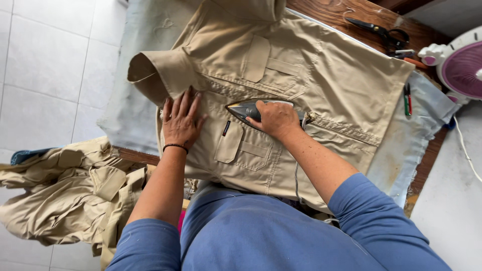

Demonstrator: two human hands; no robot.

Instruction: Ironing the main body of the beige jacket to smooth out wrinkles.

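Observation:
A khaki shirt (311,65) with two flap pockets lies spread on a cloth-covered table. My right hand (273,119) grips the handle of a dark clothes iron (243,109), whose pointed tip faces left along the shirt's front placket. My left hand (181,122) lies flat, fingers apart, on the shirt fabric just left of the iron, beside the folded sleeve cuff (150,75). A black band circles that wrist.
A pale padding cloth (411,140) covers the wooden table (346,12). Black scissors (381,31) lie at the far edge, pens (407,99) to the right. A pink-and-white fan (462,65) stands at right. Crumpled khaki garments (65,190) pile at left over tiled floor.

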